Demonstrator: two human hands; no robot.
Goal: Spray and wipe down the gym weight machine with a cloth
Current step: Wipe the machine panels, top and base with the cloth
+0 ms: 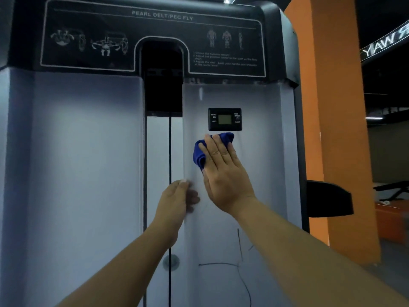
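Wiping the white shroud of the weight machine (254, 165) just below its counter display.

The right hand (223, 171) lies flat, fingers straight and together, pressing a bunched blue cloth (200, 152) against the right panel under the small black display (224, 119). The left hand (176, 199) curls its fingers round the panel's inner edge beside the black cable (170, 151). An orange pillar (336, 107) stands at right.

Orange pillar (332, 120) at the right of the frame, reaching from top to lower right. Dark ceiling (380, 12) in the upper right corner, with a lit sign band (386, 44) showing mirrored white letters. Dim grey floor (394, 258) at lower right. Far behind, a low orange platform (390, 214) and dark equipment (391, 189), blurred.
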